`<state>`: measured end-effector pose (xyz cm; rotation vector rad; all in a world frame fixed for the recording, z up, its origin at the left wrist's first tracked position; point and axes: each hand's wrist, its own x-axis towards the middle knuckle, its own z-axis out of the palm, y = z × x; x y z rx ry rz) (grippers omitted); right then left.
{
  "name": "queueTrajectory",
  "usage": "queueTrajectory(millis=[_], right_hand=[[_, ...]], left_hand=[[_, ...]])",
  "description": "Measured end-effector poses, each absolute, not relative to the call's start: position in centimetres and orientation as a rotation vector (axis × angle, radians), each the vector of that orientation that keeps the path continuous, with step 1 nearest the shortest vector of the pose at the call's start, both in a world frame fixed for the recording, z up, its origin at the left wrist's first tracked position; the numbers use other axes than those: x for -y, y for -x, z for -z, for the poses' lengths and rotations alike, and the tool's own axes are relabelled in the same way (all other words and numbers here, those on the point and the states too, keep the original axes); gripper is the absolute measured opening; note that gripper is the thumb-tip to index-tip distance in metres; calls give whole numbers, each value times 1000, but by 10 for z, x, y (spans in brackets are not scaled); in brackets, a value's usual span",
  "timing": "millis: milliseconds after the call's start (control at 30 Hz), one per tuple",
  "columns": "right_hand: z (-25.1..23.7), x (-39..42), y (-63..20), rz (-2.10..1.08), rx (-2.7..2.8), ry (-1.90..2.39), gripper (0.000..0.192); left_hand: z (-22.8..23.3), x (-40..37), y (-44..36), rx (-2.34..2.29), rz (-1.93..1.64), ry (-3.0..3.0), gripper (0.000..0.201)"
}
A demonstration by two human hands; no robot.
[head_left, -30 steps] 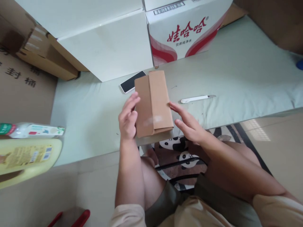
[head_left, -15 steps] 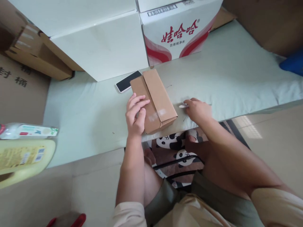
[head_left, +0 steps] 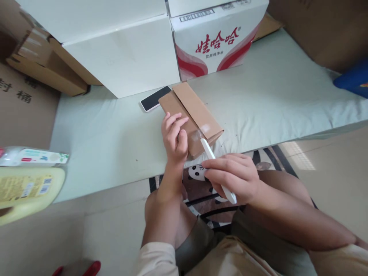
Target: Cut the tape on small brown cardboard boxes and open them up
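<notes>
Pale green padded surface (head_left: pixel 276 96), stacked cartons along the back. I'm using the small brown cardboard box (head_left: pixel 191 115) as my landmark; it sits flat at the surface's near edge. Nearest me, the right hand (head_left: pixel 232 176) is clenched around a white utility knife (head_left: pixel 217 168), its tip touching the taped seam at the box's near corner. Just left of the box, the left hand (head_left: pixel 174 136) presses fingers down on the lid. The box looks light and stiff but probably slides easily, so pinning the lid makes sense. Behind it, touching, lies a phone (head_left: pixel 155 98); further back a red-printed carton (head_left: pixel 217 34). Can't make out the blade itself, too small.
</notes>
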<state>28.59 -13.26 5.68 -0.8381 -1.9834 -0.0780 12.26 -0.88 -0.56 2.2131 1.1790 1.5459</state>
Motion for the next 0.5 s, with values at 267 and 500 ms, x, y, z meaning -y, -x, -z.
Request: queueTrajectory(millis=[267,500], right_hand=[[-56,125,-284,1,2050,973,23],[-63,134,-279,-73,1983,1020,23]], left_hand=[[4,9,-123,-1224,-1520,-2257,38],[4,8,-120,-1249,-1470,-2204,39]])
